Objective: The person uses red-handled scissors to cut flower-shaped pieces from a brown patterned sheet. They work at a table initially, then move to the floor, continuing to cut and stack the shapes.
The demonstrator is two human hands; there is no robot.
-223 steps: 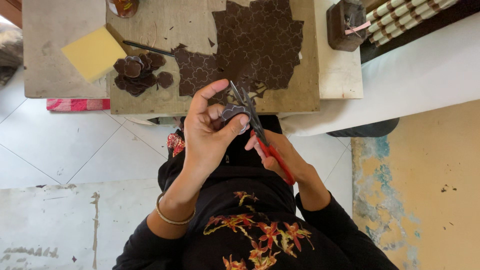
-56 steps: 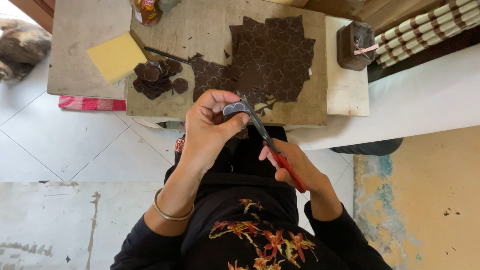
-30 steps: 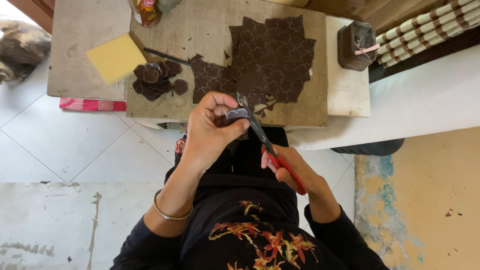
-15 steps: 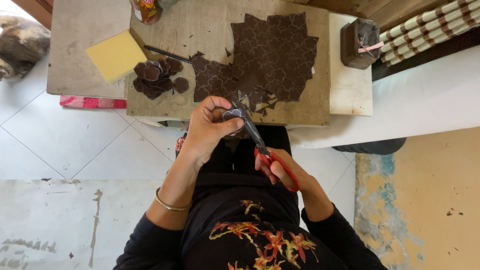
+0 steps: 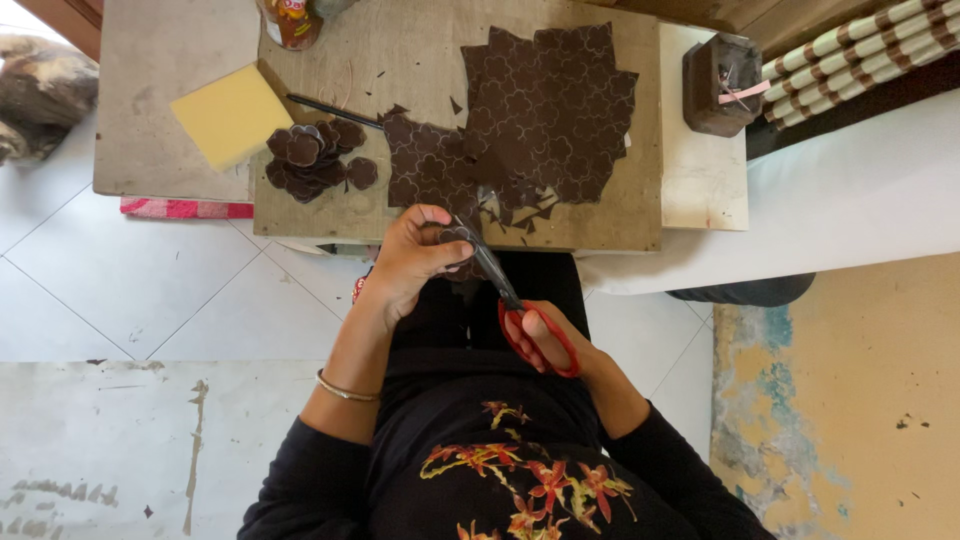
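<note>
My left hand [image 5: 408, 258] pinches a small dark brown patterned piece [image 5: 455, 238] just in front of the wooden board's near edge. My right hand [image 5: 545, 338] grips red-handled scissors [image 5: 505, 300], whose blades reach up to the piece. On the board lies a large brown patterned sheet [image 5: 545, 105] with cut-out edges, with scraps [image 5: 520, 205] below it. To its left lies a pile of cut flower-shaped pieces [image 5: 310, 158].
The wooden board [image 5: 410, 50] lies on a low table. A yellow sponge block [image 5: 232, 112], a thin dark stick [image 5: 335, 110] and a jar [image 5: 292, 20] are at its left. A dark wooden holder [image 5: 722, 82] stands at the right. White tiled floor lies below.
Both hands have stayed at the same spot with the scissors working around the small piece; the view shifted slightly. The piece has turned a little in my left fingers.
</note>
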